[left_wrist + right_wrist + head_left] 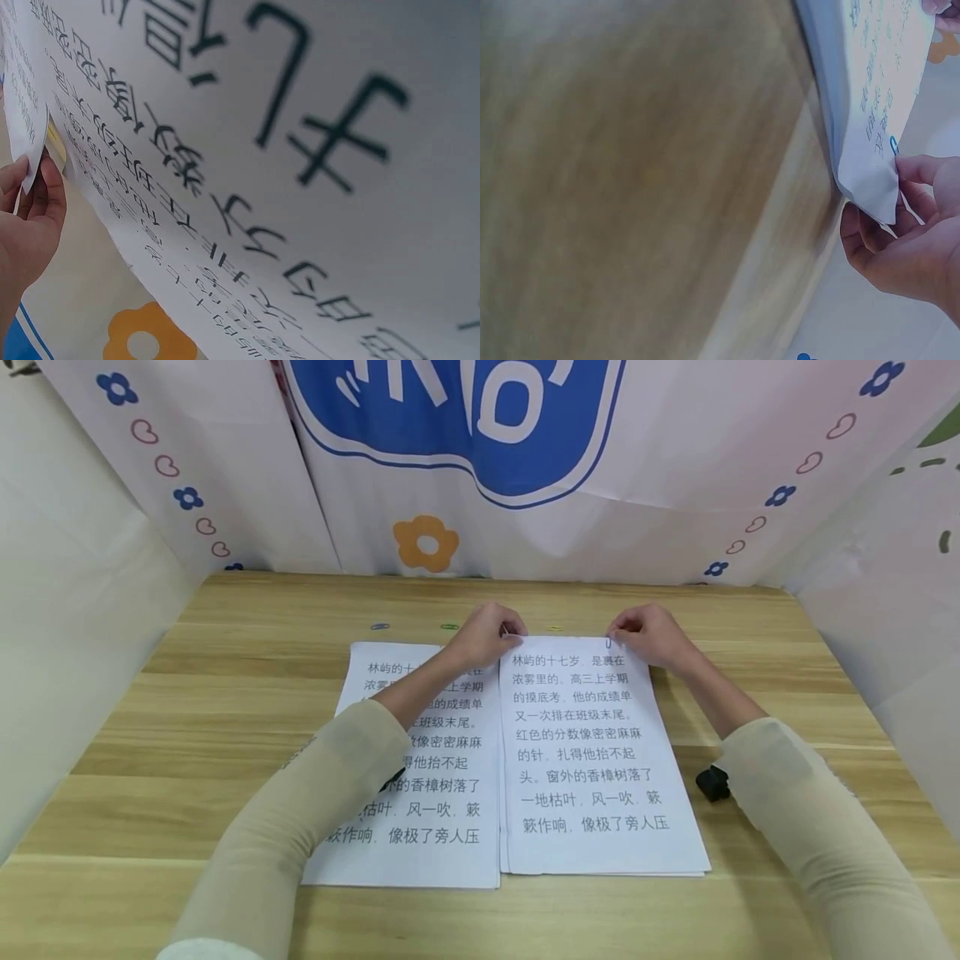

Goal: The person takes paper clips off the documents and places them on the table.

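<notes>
Two stacks of printed paper lie side by side, the left stack [420, 860] partly behind my left forearm and the right stack [600, 852] fully laid out. My left hand [491, 633] pinches the top left corner of the right stack's paper; in the left wrist view its fingers [46, 195] are curled at a sheet's edge. At the top right corner, my right hand [651, 633] pinches the paper beside a blue paper clip [894, 145], which sits on the stack's top edge. The right wrist view shows that corner bent slightly between thumb and fingers.
Along the far side of the wooden table [187, 735] lie a blue-purple paper clip [380, 627], a green paper clip [449, 627] and a yellow paper clip [553, 629]. A printed cloth backdrop [637, 543] hangs behind the table.
</notes>
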A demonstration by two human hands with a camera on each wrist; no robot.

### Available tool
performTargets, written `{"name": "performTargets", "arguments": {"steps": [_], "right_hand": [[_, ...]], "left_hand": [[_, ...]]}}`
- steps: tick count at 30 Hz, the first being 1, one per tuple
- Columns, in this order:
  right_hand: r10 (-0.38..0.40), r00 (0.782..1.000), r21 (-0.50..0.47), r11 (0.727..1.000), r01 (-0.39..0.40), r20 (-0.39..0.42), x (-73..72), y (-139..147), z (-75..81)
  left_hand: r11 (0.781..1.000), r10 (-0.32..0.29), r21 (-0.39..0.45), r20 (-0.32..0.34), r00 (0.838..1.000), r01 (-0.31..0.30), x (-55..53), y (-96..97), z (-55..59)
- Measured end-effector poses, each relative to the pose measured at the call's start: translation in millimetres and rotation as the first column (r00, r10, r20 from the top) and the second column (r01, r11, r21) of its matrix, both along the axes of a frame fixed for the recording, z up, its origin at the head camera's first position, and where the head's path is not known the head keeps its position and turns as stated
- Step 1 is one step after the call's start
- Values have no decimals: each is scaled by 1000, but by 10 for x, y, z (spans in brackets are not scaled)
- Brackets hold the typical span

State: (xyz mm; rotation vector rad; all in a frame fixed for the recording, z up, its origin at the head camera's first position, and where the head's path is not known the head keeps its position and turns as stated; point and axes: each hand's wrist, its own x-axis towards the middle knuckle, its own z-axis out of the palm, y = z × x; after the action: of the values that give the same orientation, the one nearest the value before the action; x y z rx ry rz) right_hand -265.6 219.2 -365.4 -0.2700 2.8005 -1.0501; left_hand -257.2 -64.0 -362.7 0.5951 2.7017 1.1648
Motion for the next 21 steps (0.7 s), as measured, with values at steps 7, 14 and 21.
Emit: {"name": "performTargets", "arguments": {"steps": [7,14,21], "right_hand": [[-16,1000,-23,1000,16,4,-6,15,-22],[31,998,-24,999,-32,-48,-8,23,21],[113,991,50,993,-110,-71,-38,24,59]], "left_hand": [[1000,0,3,-2,1000,0,-6,-2,-8],[1000,5,7,8,1000,-5,-13,-10,-21],[1000,0,7,-1,1000,0,-13,-9,-12]]}}
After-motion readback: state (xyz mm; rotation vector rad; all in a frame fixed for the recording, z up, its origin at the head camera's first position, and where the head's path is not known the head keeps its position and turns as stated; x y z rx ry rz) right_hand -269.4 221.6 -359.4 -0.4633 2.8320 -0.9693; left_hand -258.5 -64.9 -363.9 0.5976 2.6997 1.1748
